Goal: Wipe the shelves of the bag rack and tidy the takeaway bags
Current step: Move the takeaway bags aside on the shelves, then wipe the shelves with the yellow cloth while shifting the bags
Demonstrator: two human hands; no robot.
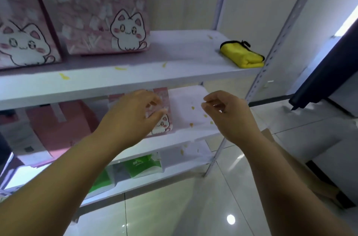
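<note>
Head view, left fingers [155, 104] near pink bag [164, 119]

The shelves [174, 73] look smooth, matt white, on perforated metal posts [271, 50]. The pink bags [100, 22] look like printed paper with a slight sheen. The folded yellow cloth [242, 54] looks soft and matt. The floor tiles [222, 206] are glossy, mirroring a lamp.
</note>
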